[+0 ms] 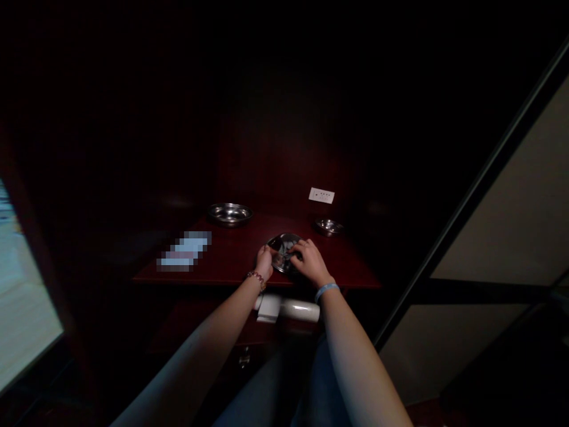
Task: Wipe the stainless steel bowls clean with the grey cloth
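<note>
A round, shiny metal plate (281,242) lies near the front edge of the dark red shelf (240,261). At its left rim is my left hand (265,261), closed on the edge with the fingers reaching over the side. Over the plate's right part, my right hand (310,261) has its fingers bent down and together toward the middle. What those fingertips hold, if anything, is too small and dark to make out.
A larger metal dish (230,213) sits at the back left, a small metal bowl (329,226) at the back right below a white socket (322,195). A blurred pale rectangle (184,251) lies left. Under the shelf rests a white cylinder (300,310).
</note>
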### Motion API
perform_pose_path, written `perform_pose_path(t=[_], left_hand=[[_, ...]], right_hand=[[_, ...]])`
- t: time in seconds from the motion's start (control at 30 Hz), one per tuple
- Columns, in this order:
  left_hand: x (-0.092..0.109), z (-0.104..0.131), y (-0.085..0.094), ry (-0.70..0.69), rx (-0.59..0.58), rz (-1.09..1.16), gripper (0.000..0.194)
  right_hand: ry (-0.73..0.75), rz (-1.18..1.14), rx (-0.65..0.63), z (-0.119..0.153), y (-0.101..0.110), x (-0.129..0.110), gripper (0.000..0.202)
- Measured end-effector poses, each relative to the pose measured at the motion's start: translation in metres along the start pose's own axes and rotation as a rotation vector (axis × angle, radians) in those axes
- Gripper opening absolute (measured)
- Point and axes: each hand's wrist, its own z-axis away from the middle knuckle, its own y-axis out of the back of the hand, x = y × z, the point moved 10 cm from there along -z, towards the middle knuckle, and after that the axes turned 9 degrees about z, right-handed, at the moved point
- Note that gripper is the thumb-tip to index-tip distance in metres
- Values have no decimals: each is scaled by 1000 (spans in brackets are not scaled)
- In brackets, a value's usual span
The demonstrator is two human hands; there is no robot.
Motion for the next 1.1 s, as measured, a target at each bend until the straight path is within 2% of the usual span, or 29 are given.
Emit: perform_pose_path(t=[0.17,0.37,0.47,0.73,0.97,1.1], left_hand=[[-7,5,4,104,76,3,21],[-5,5,1,94,38,-24,24],[-5,5,3,96,60,-26,23],[-9,1,6,76,49,-52,27],[-12,-5,8,77,55,-52,30],[-12,-6,6,84,44,-38,28]], right_hand=[[-102,48,-1,7,3,28,16],[-247,129,-44,22,-1,65,17],[-331,143,-74,30,-4,84,21],[-559,0,161,50,10,130,39],[-547,-62,124,51,-6,131,42],[-532,-42,12,44,-22,120,41]])
